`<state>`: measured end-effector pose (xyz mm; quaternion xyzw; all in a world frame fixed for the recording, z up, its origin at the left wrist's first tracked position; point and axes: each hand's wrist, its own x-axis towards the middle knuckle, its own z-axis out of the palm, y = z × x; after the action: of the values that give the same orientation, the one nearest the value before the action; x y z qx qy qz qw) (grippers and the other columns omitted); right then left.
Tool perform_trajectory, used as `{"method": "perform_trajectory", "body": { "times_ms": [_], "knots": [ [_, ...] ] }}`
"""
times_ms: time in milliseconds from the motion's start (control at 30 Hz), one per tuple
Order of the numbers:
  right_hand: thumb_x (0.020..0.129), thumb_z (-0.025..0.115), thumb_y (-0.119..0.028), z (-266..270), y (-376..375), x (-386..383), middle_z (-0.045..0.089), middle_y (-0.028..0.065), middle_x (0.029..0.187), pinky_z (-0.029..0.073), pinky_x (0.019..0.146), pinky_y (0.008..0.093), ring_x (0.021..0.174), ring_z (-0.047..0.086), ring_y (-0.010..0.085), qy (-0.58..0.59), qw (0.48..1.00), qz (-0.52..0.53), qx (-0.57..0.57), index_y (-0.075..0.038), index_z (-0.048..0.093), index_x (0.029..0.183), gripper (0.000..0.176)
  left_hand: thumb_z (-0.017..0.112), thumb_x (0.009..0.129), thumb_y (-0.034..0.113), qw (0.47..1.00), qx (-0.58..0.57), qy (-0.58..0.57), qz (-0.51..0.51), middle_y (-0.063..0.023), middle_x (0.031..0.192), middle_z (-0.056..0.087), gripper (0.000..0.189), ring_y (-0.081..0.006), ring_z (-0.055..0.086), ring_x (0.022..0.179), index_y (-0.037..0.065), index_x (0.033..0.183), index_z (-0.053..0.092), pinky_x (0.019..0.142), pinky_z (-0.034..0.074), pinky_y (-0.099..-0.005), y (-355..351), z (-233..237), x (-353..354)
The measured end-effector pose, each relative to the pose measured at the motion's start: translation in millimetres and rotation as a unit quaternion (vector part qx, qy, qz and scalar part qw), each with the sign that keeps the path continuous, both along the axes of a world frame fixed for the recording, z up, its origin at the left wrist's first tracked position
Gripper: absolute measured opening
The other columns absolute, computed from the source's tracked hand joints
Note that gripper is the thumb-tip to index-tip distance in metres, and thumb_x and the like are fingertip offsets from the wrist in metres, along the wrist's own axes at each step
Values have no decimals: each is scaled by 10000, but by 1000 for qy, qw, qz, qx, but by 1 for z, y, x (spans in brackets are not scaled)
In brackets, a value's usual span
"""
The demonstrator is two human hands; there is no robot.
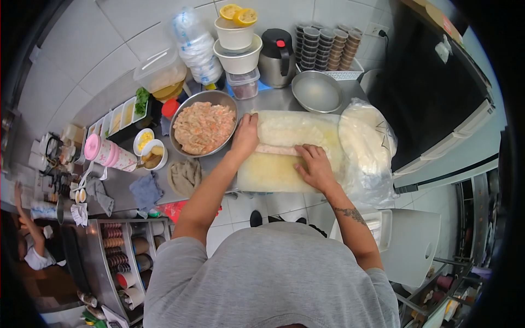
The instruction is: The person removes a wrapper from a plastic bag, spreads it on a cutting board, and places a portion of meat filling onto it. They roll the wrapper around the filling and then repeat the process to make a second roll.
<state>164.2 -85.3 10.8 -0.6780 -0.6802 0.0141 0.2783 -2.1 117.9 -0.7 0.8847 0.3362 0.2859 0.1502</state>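
A thin pale roll with a pinkish filling [276, 149] lies across a yellowish translucent board [276, 175]. Behind it spreads a pale, moist wrapper sheet [295, 128]. My left hand [245, 136] rests at the roll's left end, on the board's left edge, fingers extended forward and close together; its thumb is hidden. Over the right part of the roll lies my right hand [315, 167], palm down, with fingers stretched and thumb apart. Left of the board stands a metal bowl [232, 139] of pinkish-orange minced filling [201, 128]. A plastic bag of white wrappers [365, 136] sits on the right.
At the back are a metal pan [317, 91], a steel jug [276, 60], stacked white tubs [238, 54] and stacked small cups [328, 49]. Cloths [185, 176], small bowls [154, 157] and a pink-lidded tumbler [109, 154] stand left. Another person's arm [30, 221] shows far left.
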Motion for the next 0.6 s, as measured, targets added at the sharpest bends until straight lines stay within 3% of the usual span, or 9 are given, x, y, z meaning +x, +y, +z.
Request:
{"method": "perform_trajectory", "body": {
  "times_ms": [33,133,233,333,500,600],
  "knots": [
    [782,685,-182,3,0,0,548,137,1188,381,995,418,1121,483,329,0,1000,4,-3,-43,539,1250,510,513,751,-101,1000,0,-28,-3,-162,1049,549,391,-358,515,1070,2,1117,605,921,439,-418,-7,5,-1],
    [788,678,-191,6,6,-6,547,141,1195,381,998,421,1131,482,333,13,1000,5,15,-56,538,1253,504,576,783,-18,995,-1,5,-102,-151,1050,547,329,-339,516,1043,21,1107,609,900,427,-423,-20,7,-10],
    [787,679,-196,0,8,-5,551,145,1172,392,984,422,1118,488,339,13,1000,11,13,-57,546,1233,486,642,798,91,984,11,78,-157,-131,1042,547,263,-322,520,1022,40,1055,615,882,410,-426,-38,5,-29],
    [772,689,-177,3,16,-3,558,143,1123,413,950,418,1079,501,344,13,1000,22,4,-48,563,1189,455,681,797,171,981,4,69,-182,-115,1037,549,270,-301,515,1034,52,1029,612,890,397,-418,-39,13,-36],
    [725,695,-124,-12,35,-23,558,134,1046,439,903,401,1009,523,324,15,1000,12,21,-51,596,1097,391,693,786,171,969,17,114,-217,-118,1084,538,367,-301,502,1066,39,1109,579,906,393,-415,-57,19,-10],
    [742,694,-134,-12,33,-13,564,138,1074,443,912,402,1022,524,327,31,999,31,-8,-50,594,1134,414,698,783,173,966,10,122,-226,-118,1106,528,395,-304,495,1080,36,1129,564,911,393,-415,-53,14,-14]
  ]
}}
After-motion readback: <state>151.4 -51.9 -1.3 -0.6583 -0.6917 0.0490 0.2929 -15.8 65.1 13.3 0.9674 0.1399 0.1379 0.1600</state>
